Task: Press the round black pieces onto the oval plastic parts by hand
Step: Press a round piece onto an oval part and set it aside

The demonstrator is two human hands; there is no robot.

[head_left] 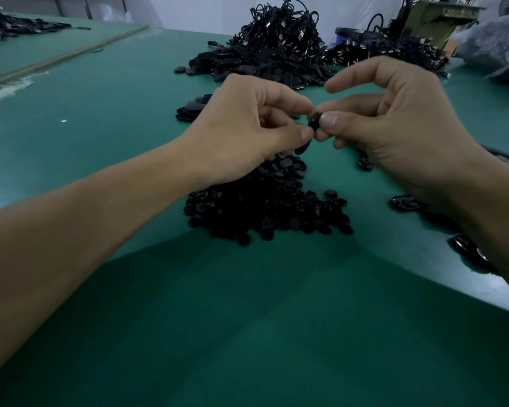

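Both hands meet above the green table [100, 127], a little over a heap of round black pieces [268, 207]. My left hand [241, 130] and my right hand [394, 121] pinch one small black part [314, 120] between thumbs and fingertips. The part is mostly hidden by the fingers, so I cannot tell whether it is a round piece, an oval part or both together. My right index finger arches free above the pinch. Black oval parts [406, 201] lie under and beside my right forearm.
A big pile of black cables and oval parts [276, 51] stands at the back centre. A small stack of black ovals [191, 110] lies left of my hands. Another black pile [9, 24] sits far left, and a plastic bag [494, 45] far right.
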